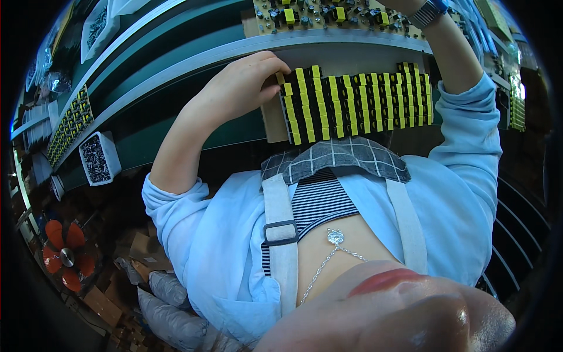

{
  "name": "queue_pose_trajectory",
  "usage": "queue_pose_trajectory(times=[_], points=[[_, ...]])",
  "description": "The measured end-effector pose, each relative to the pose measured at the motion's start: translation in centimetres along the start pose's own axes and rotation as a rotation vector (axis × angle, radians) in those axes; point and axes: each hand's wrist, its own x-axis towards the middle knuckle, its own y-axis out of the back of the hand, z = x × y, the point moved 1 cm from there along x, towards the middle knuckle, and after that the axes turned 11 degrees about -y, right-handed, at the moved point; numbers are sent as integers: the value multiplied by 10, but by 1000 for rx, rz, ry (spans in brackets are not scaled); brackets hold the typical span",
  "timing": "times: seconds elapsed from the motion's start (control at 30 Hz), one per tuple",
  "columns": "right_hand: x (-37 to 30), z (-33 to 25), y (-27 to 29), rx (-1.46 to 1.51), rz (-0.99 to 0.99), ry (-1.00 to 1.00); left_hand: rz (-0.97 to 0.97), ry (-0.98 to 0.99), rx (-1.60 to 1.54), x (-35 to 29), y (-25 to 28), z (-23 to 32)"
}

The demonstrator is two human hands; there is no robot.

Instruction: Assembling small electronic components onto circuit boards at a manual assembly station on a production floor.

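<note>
Evidently, the yellow-and-black components (358, 102) are packed upright in parallel rows, perhaps so that they can be counted or taken singly; their boxy blocks look smooth and plastic. At the far left corner of these rows, the left hand (253, 81) is curled, thumb and fingers brought close around a row's end; whether a piece is pinched cannot be told. Under the rows, matt brown cardboard (273, 122) is seen, likely used as a carrier. Beyond them, past a pale metal rail (346, 37), a studded circuit board (328, 29) is laid. Over its far side the right hand (403, 4) is held, cropped by the upper edge, so its grip cannot be told.
</note>
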Motion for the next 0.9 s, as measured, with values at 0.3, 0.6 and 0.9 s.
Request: queue_pose_trajectory(times=[0.3, 0.6, 0.9], points=[[4, -6, -5, -186, -17, -2, 25, 68, -215, -1, 21, -1], [-42, -3, -46, 170, -10, 157, 553, -140, 48, 53, 80, -14], [-93, -64, -81, 10, -180, 241, 433, -22, 307, 82, 103, -12]])
